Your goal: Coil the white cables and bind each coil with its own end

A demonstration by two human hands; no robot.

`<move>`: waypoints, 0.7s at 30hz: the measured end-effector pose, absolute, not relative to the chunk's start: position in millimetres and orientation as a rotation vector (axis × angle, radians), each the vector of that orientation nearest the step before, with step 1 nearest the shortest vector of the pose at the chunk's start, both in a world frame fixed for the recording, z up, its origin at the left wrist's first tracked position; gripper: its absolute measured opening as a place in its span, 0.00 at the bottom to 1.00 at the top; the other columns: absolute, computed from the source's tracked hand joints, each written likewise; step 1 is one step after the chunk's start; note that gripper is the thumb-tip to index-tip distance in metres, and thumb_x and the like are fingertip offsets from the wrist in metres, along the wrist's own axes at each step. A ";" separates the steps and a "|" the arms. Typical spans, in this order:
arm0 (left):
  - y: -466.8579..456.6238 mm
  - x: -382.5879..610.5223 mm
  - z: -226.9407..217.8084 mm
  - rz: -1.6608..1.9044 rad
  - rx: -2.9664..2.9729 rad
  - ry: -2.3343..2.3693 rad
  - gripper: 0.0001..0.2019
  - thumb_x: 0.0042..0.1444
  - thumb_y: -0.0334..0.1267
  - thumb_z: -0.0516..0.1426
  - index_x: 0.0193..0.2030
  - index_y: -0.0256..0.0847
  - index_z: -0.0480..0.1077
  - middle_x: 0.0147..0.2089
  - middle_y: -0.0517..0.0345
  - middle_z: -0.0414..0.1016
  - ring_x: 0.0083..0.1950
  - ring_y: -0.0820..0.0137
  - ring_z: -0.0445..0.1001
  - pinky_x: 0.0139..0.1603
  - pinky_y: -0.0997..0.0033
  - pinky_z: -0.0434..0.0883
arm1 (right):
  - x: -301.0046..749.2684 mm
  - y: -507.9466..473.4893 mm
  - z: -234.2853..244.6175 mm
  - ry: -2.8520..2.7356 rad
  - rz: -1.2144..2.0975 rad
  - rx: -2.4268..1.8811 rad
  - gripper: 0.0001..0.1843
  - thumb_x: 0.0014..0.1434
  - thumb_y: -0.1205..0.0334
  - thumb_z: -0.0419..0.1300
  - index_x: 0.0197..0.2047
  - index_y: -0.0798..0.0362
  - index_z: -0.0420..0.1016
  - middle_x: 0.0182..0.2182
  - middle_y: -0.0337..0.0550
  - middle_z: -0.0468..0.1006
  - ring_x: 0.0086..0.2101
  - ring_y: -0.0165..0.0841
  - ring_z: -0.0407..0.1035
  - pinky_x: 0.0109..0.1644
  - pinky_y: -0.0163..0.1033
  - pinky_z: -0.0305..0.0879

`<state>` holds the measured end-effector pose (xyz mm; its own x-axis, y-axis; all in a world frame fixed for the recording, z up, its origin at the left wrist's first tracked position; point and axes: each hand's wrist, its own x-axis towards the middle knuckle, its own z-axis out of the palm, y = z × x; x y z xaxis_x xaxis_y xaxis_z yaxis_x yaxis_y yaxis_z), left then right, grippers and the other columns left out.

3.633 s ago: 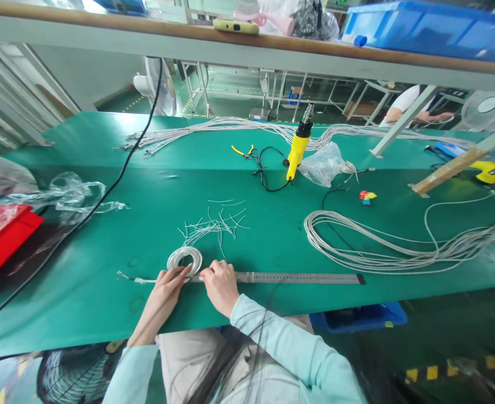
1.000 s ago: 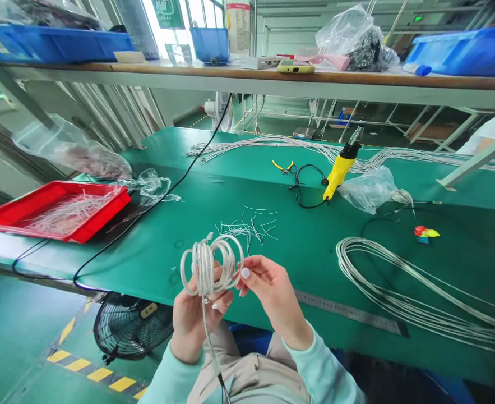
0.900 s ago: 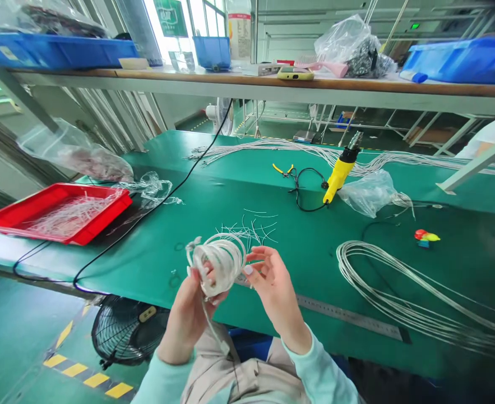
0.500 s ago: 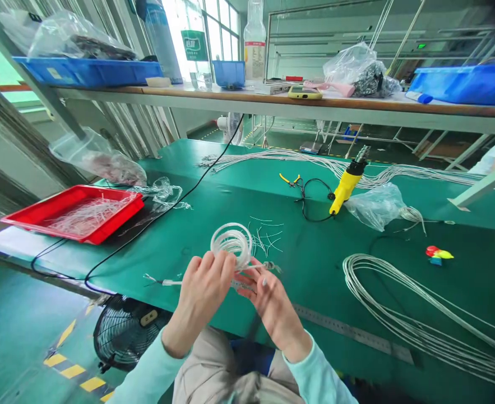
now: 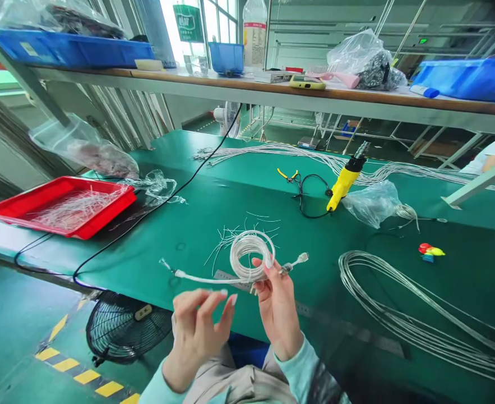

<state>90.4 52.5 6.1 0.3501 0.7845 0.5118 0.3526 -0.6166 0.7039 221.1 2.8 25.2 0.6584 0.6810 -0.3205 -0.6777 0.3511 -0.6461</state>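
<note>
My right hand (image 5: 277, 297) grips a coiled white cable (image 5: 239, 252) at its lower right, thumb on top of the coil. One end of the cable runs out to the left and finishes in bare stripped wires (image 5: 166, 266). At the other end a small connector (image 5: 301, 258) points up to the right, past my right fingers. My left hand (image 5: 203, 322) is apart from the cable, below its left end, fingers bent and spread with nothing between them. Behind the coil, thin white strands (image 5: 224, 238) lie scattered on the green mat.
A metal ruler (image 5: 356, 332) lies along the front edge, partly behind the coil. Bundled cables (image 5: 382, 300) spread at right. Farther back are a yellow heat gun (image 5: 343, 184), yellow-handled cutters (image 5: 287, 175) and a plastic bag (image 5: 371, 203). A red tray (image 5: 74, 221) stands left, near a black cord (image 5: 155, 219).
My left hand has let go of the coil and drawn back down and left. The coil, now in my right hand alone, has shifted right and faces up. The view has tilted slightly.
</note>
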 end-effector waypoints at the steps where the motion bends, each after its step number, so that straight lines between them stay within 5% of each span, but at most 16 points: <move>1: 44.2 91.6 2.9 1.175 1.988 0.973 0.05 0.50 0.37 0.68 0.34 0.48 0.77 0.36 0.52 0.71 0.39 0.60 0.68 0.47 0.62 0.62 | 221.1 2.5 25.5 0.004 0.864 -0.830 0.20 0.45 0.55 0.74 0.40 0.52 0.78 0.34 0.39 0.83 0.27 0.25 0.72 0.28 0.28 0.69; 5: 28.2 110.0 0.5 0.808 1.257 0.680 0.10 0.54 0.44 0.65 0.41 0.45 0.78 0.40 0.52 0.76 0.42 0.61 0.70 0.45 0.66 0.65 | 215.4 -1.1 26.3 -0.007 0.856 -0.776 0.18 0.45 0.53 0.74 0.37 0.50 0.78 0.35 0.38 0.83 0.27 0.25 0.72 0.28 0.27 0.70; 11: 39.3 130.2 13.3 0.881 0.890 0.537 0.22 0.49 0.58 0.65 0.42 0.43 0.77 0.42 0.52 0.76 0.45 0.60 0.72 0.46 0.65 0.68 | 196.8 -7.7 32.4 -0.097 0.963 -0.811 0.21 0.49 0.45 0.71 0.40 0.50 0.80 0.40 0.45 0.83 0.38 0.33 0.77 0.36 0.32 0.74; 15: 40.4 130.8 25.4 0.866 0.767 0.444 0.19 0.47 0.53 0.68 0.37 0.41 0.76 0.38 0.55 0.75 0.38 0.65 0.72 0.39 0.68 0.69 | 188.9 -8.3 39.1 -0.117 0.977 -0.791 0.21 0.51 0.46 0.70 0.43 0.49 0.78 0.43 0.44 0.81 0.42 0.35 0.76 0.43 0.37 0.74; 21: 50.7 125.4 41.1 0.863 0.666 0.359 0.12 0.55 0.48 0.64 0.35 0.42 0.73 0.33 0.61 0.66 0.33 0.72 0.66 0.34 0.74 0.66 | 193.2 -10.0 24.7 -0.085 1.034 -0.787 0.28 0.44 0.42 0.73 0.46 0.46 0.77 0.41 0.41 0.80 0.37 0.33 0.74 0.37 0.35 0.72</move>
